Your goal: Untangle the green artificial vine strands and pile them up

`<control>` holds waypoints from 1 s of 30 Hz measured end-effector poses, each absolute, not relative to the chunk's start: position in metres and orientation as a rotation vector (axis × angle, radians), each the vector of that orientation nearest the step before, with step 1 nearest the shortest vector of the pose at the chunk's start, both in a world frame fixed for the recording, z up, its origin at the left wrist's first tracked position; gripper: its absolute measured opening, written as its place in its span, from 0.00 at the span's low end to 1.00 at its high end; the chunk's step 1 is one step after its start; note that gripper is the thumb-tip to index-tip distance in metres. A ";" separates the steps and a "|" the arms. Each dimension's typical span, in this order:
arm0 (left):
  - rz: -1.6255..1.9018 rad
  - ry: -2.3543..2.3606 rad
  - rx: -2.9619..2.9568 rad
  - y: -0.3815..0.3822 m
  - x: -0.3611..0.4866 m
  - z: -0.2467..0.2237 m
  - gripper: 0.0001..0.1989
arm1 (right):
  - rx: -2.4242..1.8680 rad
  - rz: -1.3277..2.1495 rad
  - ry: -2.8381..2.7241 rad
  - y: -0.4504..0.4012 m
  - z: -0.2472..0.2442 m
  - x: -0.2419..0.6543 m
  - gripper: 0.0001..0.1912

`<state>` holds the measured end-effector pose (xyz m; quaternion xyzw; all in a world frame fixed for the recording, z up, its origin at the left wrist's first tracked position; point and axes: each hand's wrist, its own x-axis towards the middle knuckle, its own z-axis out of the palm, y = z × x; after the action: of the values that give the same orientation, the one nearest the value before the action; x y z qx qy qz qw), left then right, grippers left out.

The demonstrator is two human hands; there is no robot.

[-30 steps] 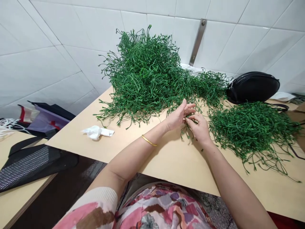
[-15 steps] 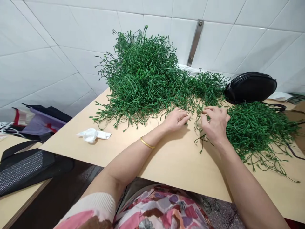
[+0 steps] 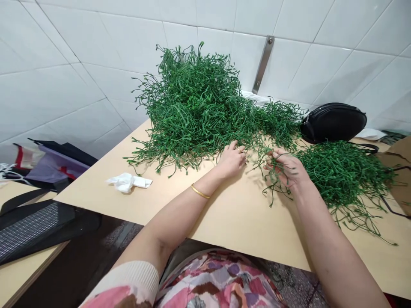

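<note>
A tall heap of thin green stems with small tips lies at the back of the wooden table. My left hand rests at the heap's front edge, its fingers bent; what they hold, if anything, is hidden. To its right, my right hand is turned partly palm up, closed on a few green stems that hang and spread from its fingers. Some loose stems lie just beneath it. A second, lower pile of stems sits right of my right hand.
A black oval bag stands behind the right pile, against the tiled wall. Crumpled white tissue lies at the table's left. Brown paper is at the far right. A black mesh bag sits lower left.
My right hand has turned its palm upward and now shows stems in its fingers. My left hand has shifted slightly left, towards the big heap. The view has moved a little.
</note>
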<state>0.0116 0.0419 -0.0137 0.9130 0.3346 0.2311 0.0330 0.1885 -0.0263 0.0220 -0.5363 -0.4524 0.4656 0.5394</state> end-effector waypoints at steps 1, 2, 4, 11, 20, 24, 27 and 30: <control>0.700 1.076 2.812 0.044 0.010 -0.016 0.13 | -1.290 1.181 -1.061 -0.029 0.019 0.188 0.13; 0.699 1.107 2.815 0.046 0.009 -0.017 0.12 | -1.316 1.256 -1.044 -0.032 0.016 0.186 0.14; 0.716 1.153 2.809 0.048 0.007 -0.017 0.11 | -1.407 1.335 -1.066 -0.036 0.009 0.182 0.14; 0.640 1.131 2.776 0.046 0.002 0.003 0.09 | -1.474 1.137 -1.230 -0.033 -0.014 0.168 0.14; 1.116 1.044 2.383 -0.018 -0.009 0.036 0.11 | -1.356 1.132 -1.122 -0.039 -0.004 0.171 0.16; 0.951 1.015 2.220 -0.026 0.003 0.011 0.10 | -1.289 1.169 -1.136 -0.040 -0.005 0.172 0.18; 0.858 1.139 2.256 -0.023 0.008 -0.002 0.11 | -1.239 1.195 -1.183 -0.042 -0.007 0.172 0.16; 0.813 1.158 2.390 -0.018 0.007 -0.003 0.12 | -1.208 1.189 -1.268 -0.042 -0.009 0.173 0.13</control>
<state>0.0065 -0.0185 -0.0033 0.8464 0.4099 0.2880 0.1809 0.1734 -0.0422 -0.0086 -0.4972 -0.5220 0.4896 0.4905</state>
